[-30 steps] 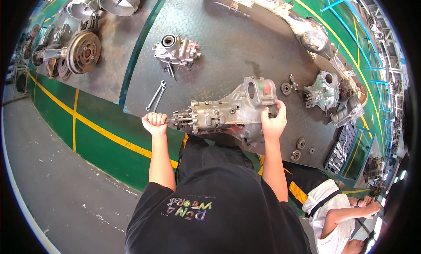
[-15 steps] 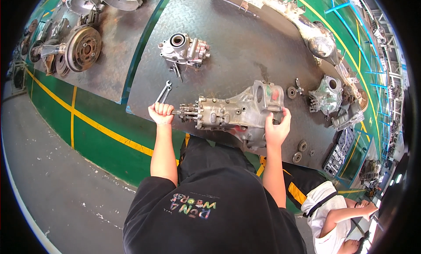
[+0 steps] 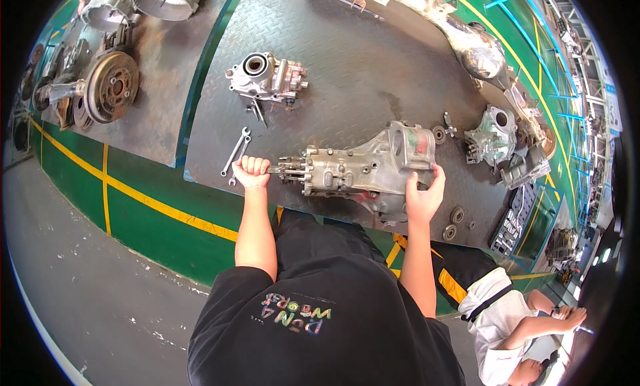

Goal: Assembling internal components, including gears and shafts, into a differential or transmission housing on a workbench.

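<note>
A grey metal gearbox lies lengthwise along the near edge of the steel table, its wide bell end to the right. My left hand is a fist around the end of the shaft that sticks out on the left, beside the exposed gear shafts. At the wide end, my right hand grips the housing's lower rim, thumb and fingertips against the metal. Two wrenches lie just beyond my left fist. What my left fingers enclose is partly hidden.
A smaller metal housing stands farther back, with a small tool beside it. Gear rings, another casting and a long axle housing lie to the right. A person in white is at lower right.
My left fist and the gearbox have shifted slightly right relative to the wrenches, whose lower ends now show. My right hand keeps its place on the housing. The whole view has also shifted a little.
</note>
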Demonstrator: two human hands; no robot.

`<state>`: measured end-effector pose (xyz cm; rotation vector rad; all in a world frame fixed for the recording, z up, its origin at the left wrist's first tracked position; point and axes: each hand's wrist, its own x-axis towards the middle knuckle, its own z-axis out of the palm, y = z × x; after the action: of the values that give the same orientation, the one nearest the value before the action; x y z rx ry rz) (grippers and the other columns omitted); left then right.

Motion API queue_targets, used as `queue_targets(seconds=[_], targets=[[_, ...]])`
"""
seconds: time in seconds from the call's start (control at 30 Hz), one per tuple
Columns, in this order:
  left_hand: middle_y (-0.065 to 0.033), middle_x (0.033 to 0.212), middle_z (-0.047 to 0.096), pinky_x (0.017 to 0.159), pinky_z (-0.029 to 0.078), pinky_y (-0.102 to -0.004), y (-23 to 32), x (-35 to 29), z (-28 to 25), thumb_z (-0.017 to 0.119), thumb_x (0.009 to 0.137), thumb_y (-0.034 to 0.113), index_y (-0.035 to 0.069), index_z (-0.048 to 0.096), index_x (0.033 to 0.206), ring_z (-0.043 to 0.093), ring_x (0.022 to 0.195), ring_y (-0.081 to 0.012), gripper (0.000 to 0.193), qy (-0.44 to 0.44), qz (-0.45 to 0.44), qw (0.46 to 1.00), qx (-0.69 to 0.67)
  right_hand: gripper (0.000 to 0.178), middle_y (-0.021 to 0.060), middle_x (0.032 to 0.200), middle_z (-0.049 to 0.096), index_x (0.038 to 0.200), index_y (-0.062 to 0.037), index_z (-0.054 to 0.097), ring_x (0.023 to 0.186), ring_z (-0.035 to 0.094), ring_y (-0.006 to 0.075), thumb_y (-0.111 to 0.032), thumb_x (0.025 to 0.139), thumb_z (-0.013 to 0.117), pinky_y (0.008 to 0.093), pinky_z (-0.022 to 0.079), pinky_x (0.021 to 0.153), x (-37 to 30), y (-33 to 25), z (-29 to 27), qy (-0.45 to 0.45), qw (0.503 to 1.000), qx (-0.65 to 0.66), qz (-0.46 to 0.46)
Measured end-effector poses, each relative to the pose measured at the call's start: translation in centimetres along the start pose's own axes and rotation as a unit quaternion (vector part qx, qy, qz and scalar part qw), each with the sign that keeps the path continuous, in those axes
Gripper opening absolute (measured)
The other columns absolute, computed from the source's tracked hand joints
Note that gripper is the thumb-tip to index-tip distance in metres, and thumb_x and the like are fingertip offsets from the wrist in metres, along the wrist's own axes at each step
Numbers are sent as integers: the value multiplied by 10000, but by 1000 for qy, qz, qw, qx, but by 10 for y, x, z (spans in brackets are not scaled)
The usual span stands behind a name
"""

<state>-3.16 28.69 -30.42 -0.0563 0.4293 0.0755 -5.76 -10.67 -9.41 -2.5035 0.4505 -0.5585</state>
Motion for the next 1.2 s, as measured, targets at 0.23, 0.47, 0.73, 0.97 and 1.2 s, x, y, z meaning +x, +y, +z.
queue_targets(seconds=[0.23,0.47,0.73,0.97,1.2], targets=[[53,421,209,433,244,-315,3,1,-10,405,887,342,186,283,501,195,361,-120,433,-30,-7,999,-21,534,210,1194,621,1256,28,548,1116,611,388,-143,789,741,429,485,974,1,0,2,-7,1000,-19,-22],[35,427,213,453,252,-317,3,-4,-1,425,878,318,180,288,508,212,374,-138,418,20,-1,1000,-2,542,205,1199,606,1271,18,526,1118,599,399,-165,799,719,432,488,956,9,-8,2,-22,999,-26,-18],[-3,572,378,569,342,-325,12,-2,0,523,950,284,133,442,677,388,536,-157,323,185,28,973,135,530,210,1234,599,1276,35,535,1163,588,356,-142,815,729,396,452,1019,9,-13,3,-24,1000,-2,8],[-51,798,608,562,508,-288,39,-12,-2,499,1038,269,82,580,933,567,593,-156,229,191,-56,699,687,509,184,1179,637,1231,-8,568,1082,633,384,-163,771,721,434,518,913,20,-9,11,5,999,-16,-29],[-32,603,544,426,386,-282,31,-33,4,475,976,257,51,624,878,489,462,-118,273,219,-29,621,752,458,182,1129,668,1187,-31,603,1019,665,378,-153,756,700,425,541,861,46,-16,19,10,998,-5,-63]])
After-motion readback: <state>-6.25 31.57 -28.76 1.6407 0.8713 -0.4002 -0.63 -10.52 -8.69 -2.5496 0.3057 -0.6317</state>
